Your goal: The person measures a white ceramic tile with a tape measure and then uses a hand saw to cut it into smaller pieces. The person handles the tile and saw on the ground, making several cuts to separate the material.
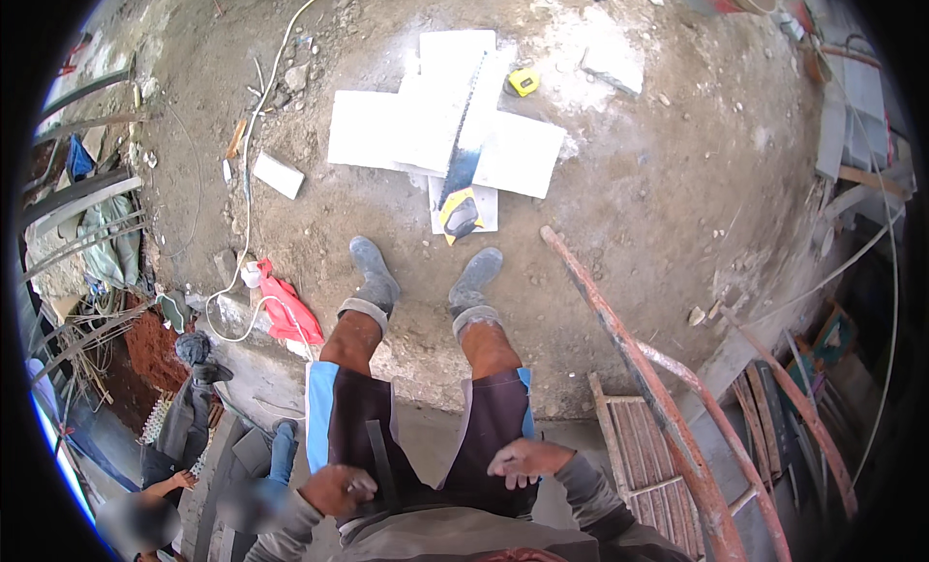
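My left hand [339,489] rests by my left thigh with its fingers curled in, and no object shows in it. Over my right thigh hangs my right hand [530,460], its fingers loosely apart and holding nothing. Ahead of my feet, several white blocks [366,127] lie crossed over each other on the dirt. On top of them rests a hand saw [464,165], its yellow and black handle toward me and its dark blade pointing away. Right of the blade sits a yellow tape measure [524,81]. Both hands are well apart from these things.
A small white offcut [279,175], a red bag [288,309] and a white cable [254,136] lie to the left. At right, a rusty metal frame [644,369] rises beside me. Two people [179,436] are low at left, near piled bars and red soil [155,349].
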A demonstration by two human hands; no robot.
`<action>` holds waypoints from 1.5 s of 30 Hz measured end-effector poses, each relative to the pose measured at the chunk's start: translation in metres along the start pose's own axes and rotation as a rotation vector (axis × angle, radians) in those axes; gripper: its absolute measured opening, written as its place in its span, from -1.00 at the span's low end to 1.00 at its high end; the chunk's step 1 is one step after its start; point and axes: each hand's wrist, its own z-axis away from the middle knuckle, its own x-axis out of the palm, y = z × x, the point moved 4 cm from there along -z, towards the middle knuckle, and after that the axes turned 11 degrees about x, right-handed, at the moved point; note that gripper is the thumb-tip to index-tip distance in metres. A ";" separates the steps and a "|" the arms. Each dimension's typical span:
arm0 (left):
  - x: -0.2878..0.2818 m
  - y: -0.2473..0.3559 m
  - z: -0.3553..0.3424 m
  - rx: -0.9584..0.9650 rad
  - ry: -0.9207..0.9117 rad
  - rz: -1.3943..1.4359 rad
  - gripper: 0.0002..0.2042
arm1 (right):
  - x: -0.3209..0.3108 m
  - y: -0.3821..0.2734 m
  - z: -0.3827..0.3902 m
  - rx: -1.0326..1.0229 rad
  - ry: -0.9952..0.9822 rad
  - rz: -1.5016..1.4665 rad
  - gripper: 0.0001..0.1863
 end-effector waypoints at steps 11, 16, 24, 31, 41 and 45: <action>-0.346 0.038 -0.438 0.093 1.260 -0.732 0.16 | -0.405 -0.195 -0.134 -0.858 1.332 -0.492 -0.63; -0.365 0.036 -0.489 0.043 1.326 -0.876 0.18 | -0.475 -0.280 -0.116 -0.951 1.858 -0.177 -0.57; -0.432 0.045 -0.464 0.206 1.178 -0.843 0.08 | -0.537 -0.326 -0.055 -1.247 1.980 -0.010 -0.56; -0.576 0.064 -0.456 0.482 1.276 -0.403 -0.01 | -0.614 -0.326 0.016 -1.206 2.005 0.077 -0.65; -0.424 0.053 -0.501 0.959 1.013 -1.312 -0.66 | -0.596 -0.286 0.006 -1.041 1.956 0.172 -0.75; -0.282 0.001 -0.546 1.237 0.163 -1.525 -0.49 | -0.602 -0.280 0.022 -1.047 2.178 0.252 -0.71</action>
